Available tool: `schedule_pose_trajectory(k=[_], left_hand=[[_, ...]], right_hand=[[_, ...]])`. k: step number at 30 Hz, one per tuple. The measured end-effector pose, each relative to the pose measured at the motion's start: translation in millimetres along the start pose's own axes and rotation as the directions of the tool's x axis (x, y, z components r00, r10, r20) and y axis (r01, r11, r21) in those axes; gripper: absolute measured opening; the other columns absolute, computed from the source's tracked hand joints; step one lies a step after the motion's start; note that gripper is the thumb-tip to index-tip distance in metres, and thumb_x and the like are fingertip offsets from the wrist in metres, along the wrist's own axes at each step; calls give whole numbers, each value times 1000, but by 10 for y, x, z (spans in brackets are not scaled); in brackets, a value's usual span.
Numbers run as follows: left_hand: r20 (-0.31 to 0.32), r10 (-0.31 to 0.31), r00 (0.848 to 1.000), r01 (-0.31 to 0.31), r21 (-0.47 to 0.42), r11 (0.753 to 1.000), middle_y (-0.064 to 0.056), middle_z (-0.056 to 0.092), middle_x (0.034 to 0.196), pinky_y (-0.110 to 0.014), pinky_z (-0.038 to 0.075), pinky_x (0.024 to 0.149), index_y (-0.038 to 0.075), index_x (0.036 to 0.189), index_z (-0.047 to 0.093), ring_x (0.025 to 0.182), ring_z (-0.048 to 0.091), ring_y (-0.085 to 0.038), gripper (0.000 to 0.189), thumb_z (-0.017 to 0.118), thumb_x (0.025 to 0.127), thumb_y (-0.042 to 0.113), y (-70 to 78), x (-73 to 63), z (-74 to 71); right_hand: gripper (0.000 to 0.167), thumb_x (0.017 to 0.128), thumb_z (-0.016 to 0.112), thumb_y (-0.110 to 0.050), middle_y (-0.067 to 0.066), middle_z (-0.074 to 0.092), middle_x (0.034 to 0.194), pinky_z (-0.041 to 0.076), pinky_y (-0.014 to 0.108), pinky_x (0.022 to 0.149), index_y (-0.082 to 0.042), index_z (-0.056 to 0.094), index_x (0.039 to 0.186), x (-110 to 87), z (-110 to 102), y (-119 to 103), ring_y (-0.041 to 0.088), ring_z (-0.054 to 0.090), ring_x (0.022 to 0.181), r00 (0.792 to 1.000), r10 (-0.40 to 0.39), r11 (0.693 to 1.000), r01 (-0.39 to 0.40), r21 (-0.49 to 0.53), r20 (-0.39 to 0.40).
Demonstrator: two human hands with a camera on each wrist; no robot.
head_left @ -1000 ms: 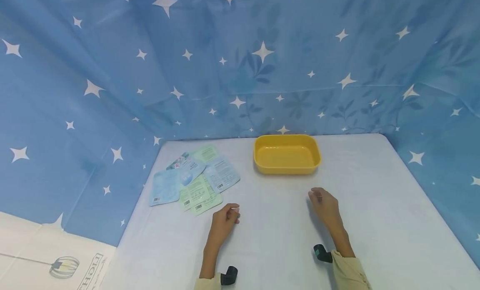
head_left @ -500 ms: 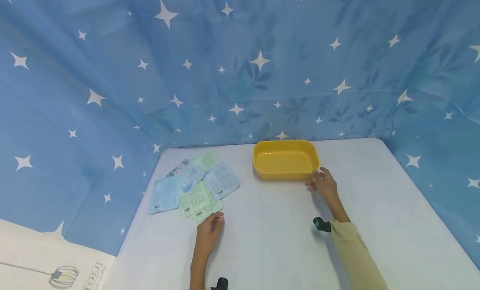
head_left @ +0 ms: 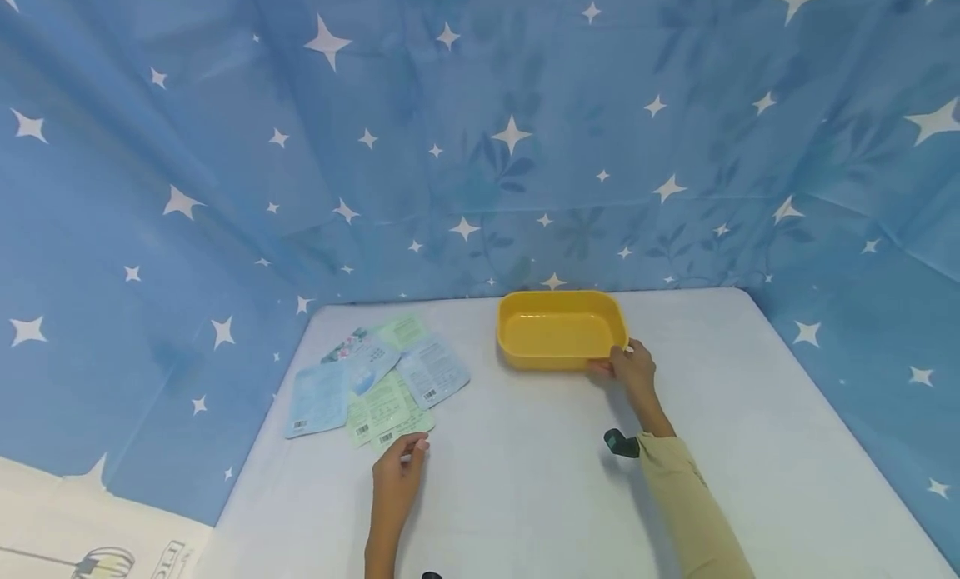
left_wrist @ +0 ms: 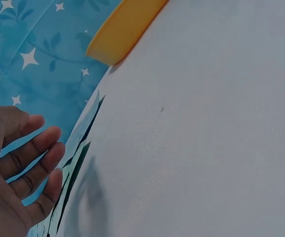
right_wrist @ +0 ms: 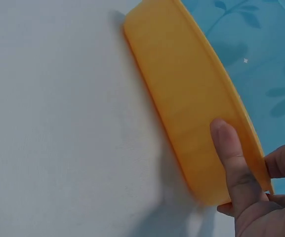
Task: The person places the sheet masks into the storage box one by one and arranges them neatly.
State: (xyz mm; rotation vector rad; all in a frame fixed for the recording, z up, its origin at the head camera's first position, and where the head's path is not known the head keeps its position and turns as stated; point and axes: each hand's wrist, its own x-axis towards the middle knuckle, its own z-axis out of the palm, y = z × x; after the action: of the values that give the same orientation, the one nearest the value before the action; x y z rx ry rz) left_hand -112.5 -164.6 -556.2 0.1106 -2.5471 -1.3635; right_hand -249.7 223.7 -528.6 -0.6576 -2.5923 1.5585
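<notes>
My right hand grips the near right corner of a shallow yellow plastic basin. In the right wrist view the thumb lies along the basin's outer wall, with other fingers at the corner and rim. The basin's inside is bare. My left hand holds nothing; its fingers are loosely bent, right at the near edge of a fanned pile of sheet mask packets. The pile has a light blue packet on the left, a pale green one in front and another blue one on the right.
A white cloth covers the table. Behind and beside it hangs a blue curtain with white stars, close behind the basin. Black wrist cameras, such as the right one, stick out from the wrists.
My right hand has reached forward to the basin's corner and taken hold of it. My left hand has moved left to the packets' near edge. The head view has tilted slightly.
</notes>
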Motion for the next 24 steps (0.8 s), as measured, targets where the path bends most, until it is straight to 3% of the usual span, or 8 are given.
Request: schedule_pose_trajectory(k=[3, 7, 13, 18, 24], left_hand=[[-15, 2, 1000, -2, -4, 1000, 0, 73, 99, -31, 56, 85, 11, 105, 69, 97, 68, -17, 14, 60, 97, 19, 9, 8, -12], [-18, -2, 1000, 2, 2, 1000, 1, 73, 98, -29, 56, 84, 11, 106, 69, 97, 68, -16, 14, 59, 98, 18, 1, 10, -25], [-1, -31, 1000, 31, 1, 1000, 1, 73, 99, -28, 56, 84, 11, 107, 69, 98, 68, -16, 15, 59, 98, 19, -13, 3, -40], [28, -51, 998, 51, -11, 999, -1, 73, 102, -31, 55, 87, 11, 109, 68, 101, 67, -17, 17, 58, 99, 21, 12, -4, -42], [26, -11, 1000, 11, -11, 1000, -2, 73, 100, -33, 56, 86, 10, 108, 68, 100, 68, -18, 17, 59, 98, 19, 25, 11, -4]], right_hand=[[56, 93, 42, -17, 31, 56, 129, 50, 42, 93, 10, 39, 142, -14, -9, 0, 38, 59, 111, 999, 22, 999, -21, 25, -29], [56, 91, 46, -16, 30, 59, 123, 51, 30, 79, 10, 41, 141, -62, -45, 6, 33, 63, 99, 997, 54, 998, -52, 41, -46], [57, 90, 47, -16, 28, 60, 123, 49, 26, 74, 8, 41, 142, -218, -115, 28, 28, 61, 96, 996, 91, 995, -90, 37, -24], [59, 89, 47, -16, 23, 62, 114, 46, 20, 65, 6, 41, 143, -397, -165, 87, 18, 60, 80, 993, 116, 992, -115, 53, -10], [60, 90, 48, -16, 24, 60, 123, 46, 17, 66, 3, 37, 146, -699, -228, 184, 16, 60, 83, 989, 145, 986, -145, 80, 7]])
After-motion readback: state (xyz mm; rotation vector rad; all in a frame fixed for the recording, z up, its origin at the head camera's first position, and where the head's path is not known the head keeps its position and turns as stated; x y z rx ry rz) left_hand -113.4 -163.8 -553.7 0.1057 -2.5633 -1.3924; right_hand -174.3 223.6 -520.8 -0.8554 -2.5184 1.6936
